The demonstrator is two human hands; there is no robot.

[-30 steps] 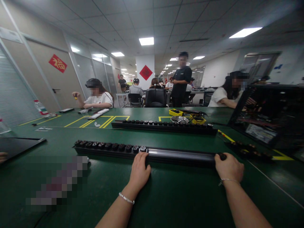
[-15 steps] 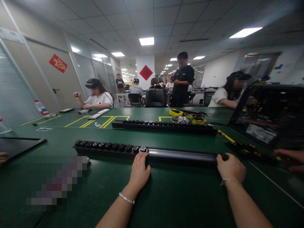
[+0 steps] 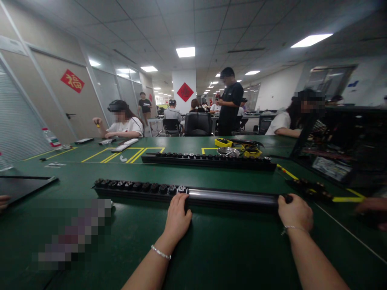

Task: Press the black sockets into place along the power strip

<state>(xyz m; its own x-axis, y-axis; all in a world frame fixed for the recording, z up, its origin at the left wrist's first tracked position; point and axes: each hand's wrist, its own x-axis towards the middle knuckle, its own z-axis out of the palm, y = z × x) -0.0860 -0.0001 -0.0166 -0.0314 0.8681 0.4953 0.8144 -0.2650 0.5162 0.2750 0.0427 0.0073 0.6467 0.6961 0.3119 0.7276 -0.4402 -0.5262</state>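
A long black metal rail (image 3: 232, 198) lies across the green table in front of me. Along its left half runs a row of black socket-like modules (image 3: 145, 186); the right half shows a bare, shiny channel. My left hand (image 3: 178, 215) grips the rail at its middle, fingers over the top beside the rightmost module and thumb on the near side. At the rail's right end, my right hand (image 3: 295, 213) pinches a small dark module-like piece (image 3: 288, 198), partly hidden by the fingers. Whether that piece touches the rail I cannot tell.
Behind it lies a second black rail (image 3: 208, 162) with modules. Yellow bins (image 3: 223, 142) and a metal bowl (image 3: 228, 152) stand beyond. Loose black modules (image 3: 310, 189) lie right, near another person's hand (image 3: 371, 207). A blurred-out object (image 3: 75, 233) is at front left.
My right hand has shifted slightly right with the small dark piece; my left hand stays put. The other person's hand at right has drawn back from the loose modules.
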